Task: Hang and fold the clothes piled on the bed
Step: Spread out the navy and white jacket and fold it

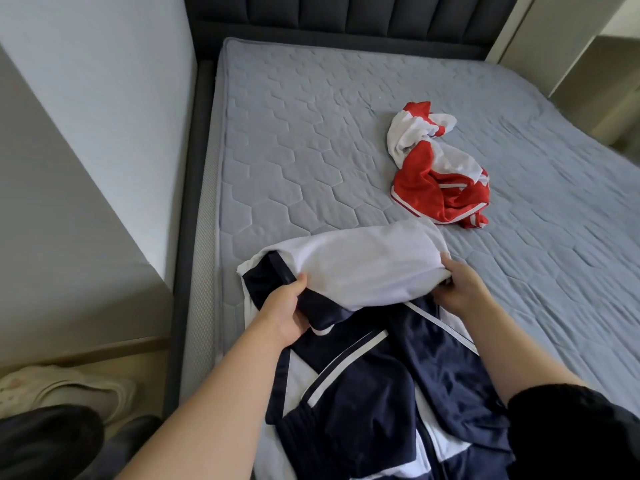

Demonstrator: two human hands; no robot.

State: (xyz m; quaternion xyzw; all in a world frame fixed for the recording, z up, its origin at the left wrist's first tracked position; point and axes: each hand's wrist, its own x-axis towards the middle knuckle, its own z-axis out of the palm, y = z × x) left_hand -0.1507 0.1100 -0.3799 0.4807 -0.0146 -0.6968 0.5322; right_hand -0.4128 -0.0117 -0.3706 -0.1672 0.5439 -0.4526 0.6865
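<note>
My left hand (pixel 284 310) and right hand (pixel 460 289) grip the jacket (pixel 374 368) by its white edge. Open bed (pixel 277 150) lies at twelve, red garment (pixel 419 188) at one.

Dark padded headboard (pixel 346 15) standing upright at the far end.
A pale shoe (pixel 69 389) is lying on the wooden floor (pixel 149 362) at lower left, below the white wall (pixel 104 81).

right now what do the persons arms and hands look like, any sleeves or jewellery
Both hands are bare: the left hand and right hand show no gloves, rings or watch. The left forearm is uncovered as far as the frame shows. The right forearm is bare too, with a black sleeve starting near the elbow.
</note>
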